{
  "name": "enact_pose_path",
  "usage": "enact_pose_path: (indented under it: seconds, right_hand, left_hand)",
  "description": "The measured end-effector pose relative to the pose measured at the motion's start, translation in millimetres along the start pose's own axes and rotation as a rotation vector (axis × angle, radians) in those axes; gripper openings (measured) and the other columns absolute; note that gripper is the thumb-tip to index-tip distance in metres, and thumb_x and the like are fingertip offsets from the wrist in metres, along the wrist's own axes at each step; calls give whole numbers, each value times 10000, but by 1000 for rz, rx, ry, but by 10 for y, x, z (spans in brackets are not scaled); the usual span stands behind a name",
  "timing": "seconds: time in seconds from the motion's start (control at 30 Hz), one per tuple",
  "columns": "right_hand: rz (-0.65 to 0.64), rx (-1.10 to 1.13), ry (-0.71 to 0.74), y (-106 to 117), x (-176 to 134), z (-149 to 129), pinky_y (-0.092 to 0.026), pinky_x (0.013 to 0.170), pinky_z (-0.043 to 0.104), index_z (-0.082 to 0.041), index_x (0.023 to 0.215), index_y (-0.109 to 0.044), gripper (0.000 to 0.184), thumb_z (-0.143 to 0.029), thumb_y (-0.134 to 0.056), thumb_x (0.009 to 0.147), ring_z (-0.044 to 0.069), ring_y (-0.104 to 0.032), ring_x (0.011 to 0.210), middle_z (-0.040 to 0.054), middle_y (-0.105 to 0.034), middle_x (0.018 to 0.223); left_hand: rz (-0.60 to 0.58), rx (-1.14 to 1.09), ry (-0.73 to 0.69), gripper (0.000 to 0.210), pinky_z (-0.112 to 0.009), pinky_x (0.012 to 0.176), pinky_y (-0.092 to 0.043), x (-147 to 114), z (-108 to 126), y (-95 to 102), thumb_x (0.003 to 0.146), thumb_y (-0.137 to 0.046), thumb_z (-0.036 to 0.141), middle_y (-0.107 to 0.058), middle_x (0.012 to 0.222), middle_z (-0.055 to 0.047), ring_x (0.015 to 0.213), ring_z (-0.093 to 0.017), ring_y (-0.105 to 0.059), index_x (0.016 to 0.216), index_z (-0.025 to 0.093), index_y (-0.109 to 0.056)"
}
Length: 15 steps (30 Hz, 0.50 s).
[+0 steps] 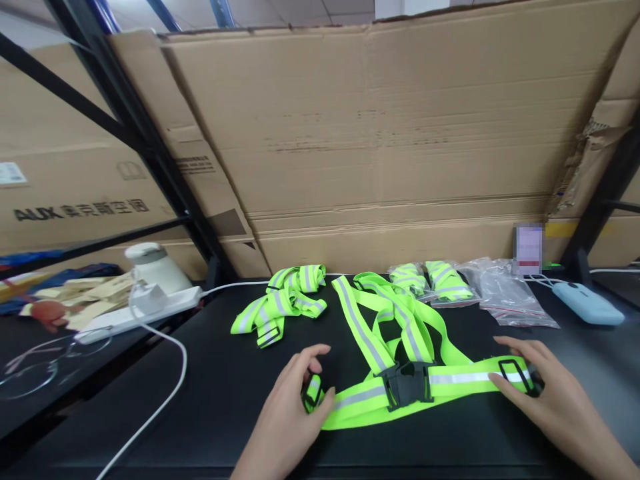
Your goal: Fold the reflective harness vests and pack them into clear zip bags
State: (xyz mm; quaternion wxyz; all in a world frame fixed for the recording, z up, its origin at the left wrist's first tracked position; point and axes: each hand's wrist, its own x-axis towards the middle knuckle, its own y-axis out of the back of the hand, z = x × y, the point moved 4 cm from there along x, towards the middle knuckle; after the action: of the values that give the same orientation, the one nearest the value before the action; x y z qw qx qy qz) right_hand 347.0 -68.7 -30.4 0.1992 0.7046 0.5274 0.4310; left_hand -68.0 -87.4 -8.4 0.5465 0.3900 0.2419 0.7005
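Note:
A neon-yellow reflective vest [367, 328] made of straps with grey stripes lies spread on the black table. Its waist belt [460, 379] runs across the front, with a fastened black buckle [409, 385] near the middle. My left hand [295, 407] curls around the belt's left end, beside a small black slider [313, 392]. At the other end, my right hand [545, 390] has the belt between thumb and fingers, the thumb on its face by another black slider [513, 375]. Part of each belt end is hidden by the fingers.
Behind lie a bundled reflective vest [285, 303], folded ones in clear bags [447, 280], and a plastic bag [515, 293]. A light-blue power bank [587, 303] is at right. A power strip [145, 313] and white cable [183, 373] lie left; a cardboard wall [375, 133] stands behind.

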Motion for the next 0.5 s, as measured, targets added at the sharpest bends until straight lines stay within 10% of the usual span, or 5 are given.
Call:
enact_pose_path:
  seconds: [0.1, 0.23, 0.37, 0.5]
  right_hand:
    - [-19, 26, 156, 83, 236, -264, -497, 967, 502, -331, 1279, -619, 510, -579, -669, 837, 356, -589, 1216, 92, -610, 1329]
    - [-186, 107, 381, 2, 711, -958, -463, 1009, 497, -320, 1188, -657, 314, -496, -601, 933, 314, -604, 1188, 72, -659, 1259]
    - [-346, 112, 455, -475, 1293, -1576, -485, 953, 401, -224, 1153, -658, 274, -405, -568, 968, 269, -651, 1101, 85, -708, 1199]
    - [-394, 57, 444, -1018, 1823, -1908, -505, 878, 376, -182, 1123, -643, 232, -338, -603, 956, 274, -660, 1061, 103, -713, 1145]
  left_hand:
    - [-140, -91, 54, 689, -312, 735, -553, 348, -13, 101, 756, -674, 573, -642, 1168, -102, 973, -252, -661, 1341, 237, -532]
    - [-72, -65, 70, 785, -378, 857, -543, 1137, -25, 155, 795, -622, 662, -609, 1320, -180, 1054, -297, -671, 1397, 174, -497]
    - [-63, -40, 32, 870, -365, 805, -533, 1809, -61, -62, 671, -734, 660, -663, 1257, -238, 989, -340, -702, 1309, 92, -569]
    - [-70, -76, -34, 607, -360, 788, -513, 1956, -119, -247, 666, -750, 637, -764, 990, -149, 896, -334, -704, 1027, 153, -693]
